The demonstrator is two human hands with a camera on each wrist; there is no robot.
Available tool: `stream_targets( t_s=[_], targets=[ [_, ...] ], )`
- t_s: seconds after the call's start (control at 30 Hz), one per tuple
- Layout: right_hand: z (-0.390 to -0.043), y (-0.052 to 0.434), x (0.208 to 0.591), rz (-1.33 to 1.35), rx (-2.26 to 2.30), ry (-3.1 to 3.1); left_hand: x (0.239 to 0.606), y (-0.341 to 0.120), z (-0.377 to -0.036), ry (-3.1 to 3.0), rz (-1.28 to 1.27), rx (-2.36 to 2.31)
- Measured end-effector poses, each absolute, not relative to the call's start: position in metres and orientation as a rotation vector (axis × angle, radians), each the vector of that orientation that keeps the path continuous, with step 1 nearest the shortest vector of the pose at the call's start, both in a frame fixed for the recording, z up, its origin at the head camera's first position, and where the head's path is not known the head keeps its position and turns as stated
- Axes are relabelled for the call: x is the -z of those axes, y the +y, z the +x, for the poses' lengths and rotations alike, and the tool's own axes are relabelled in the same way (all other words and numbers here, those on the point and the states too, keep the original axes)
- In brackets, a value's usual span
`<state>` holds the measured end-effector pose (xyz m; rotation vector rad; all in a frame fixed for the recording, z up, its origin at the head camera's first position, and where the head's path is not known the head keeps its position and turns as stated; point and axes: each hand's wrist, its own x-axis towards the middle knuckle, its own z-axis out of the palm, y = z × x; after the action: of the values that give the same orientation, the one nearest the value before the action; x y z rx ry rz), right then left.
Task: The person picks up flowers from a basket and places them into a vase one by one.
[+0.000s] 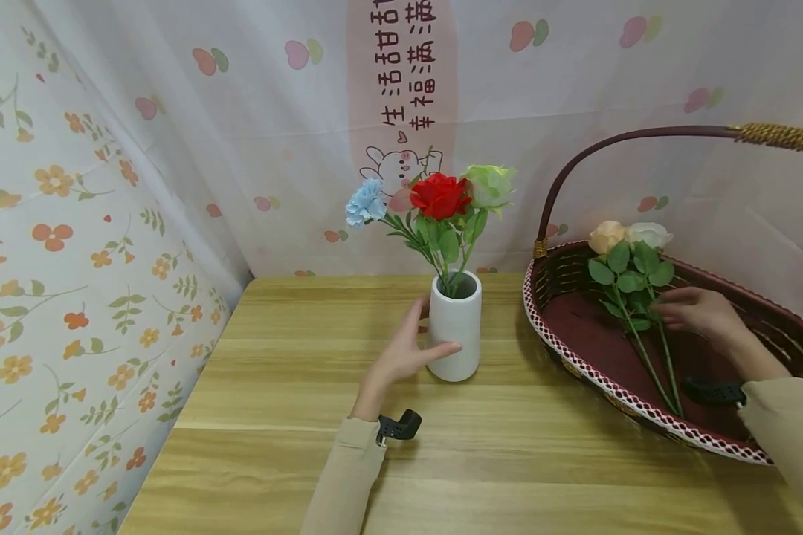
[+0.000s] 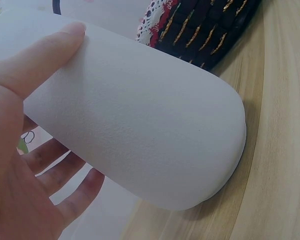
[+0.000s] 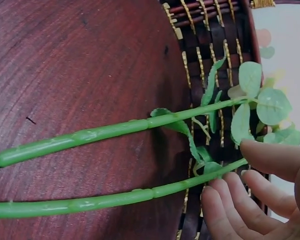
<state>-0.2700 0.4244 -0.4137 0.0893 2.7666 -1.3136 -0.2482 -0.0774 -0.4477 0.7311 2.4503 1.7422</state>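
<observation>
Soft, even light fills the room, the vase (image 1: pixel 453 327) throwing only a faint shadow on the table (image 1: pixel 294 416), while the head view bends at its edges and close fingers (image 3: pixel 225 210) blur.

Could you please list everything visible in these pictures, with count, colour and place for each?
vase: one, white, upright mid-table
flowers in vase: three, blue, red and pale green, on green stems
basket: one, dark red with white lace rim and arched handle, on the table's right side
flowers in basket: two, peach and white, lying on the basket floor, stems side by side
table: one, light wood
curtains: floral at left, white with printed characters behind
left hand: holds the vase's side, thumb in front
right hand: in the basket, fingertips at the nearer stem
</observation>
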Motion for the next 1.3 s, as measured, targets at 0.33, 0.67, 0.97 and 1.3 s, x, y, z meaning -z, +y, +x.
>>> stream_targets(
  t_s=[0.33, 0.67, 0.97, 1.3],
  targets=[
    [-0.27, 0.424, 0.418, 0.097, 1.297, 2.726, 0.447, -0.077, -0.248, 2.446, 0.724, -1.746],
    [-0.268, 0.423, 0.421, 0.128, 1.259, 2.748, 0.447, -0.077, -0.248, 2.46, 0.741, -1.738],
    [-0.266, 0.42, 0.415, 0.168, 1.215, 2.854, 0.447, -0.078, -0.248, 2.457, 0.758, -1.744],
    [-0.263, 0.411, 0.406, 0.203, 1.249, 2.936, 0.445, -0.077, -0.248, 2.456, 0.769, -1.748]
  ],
)
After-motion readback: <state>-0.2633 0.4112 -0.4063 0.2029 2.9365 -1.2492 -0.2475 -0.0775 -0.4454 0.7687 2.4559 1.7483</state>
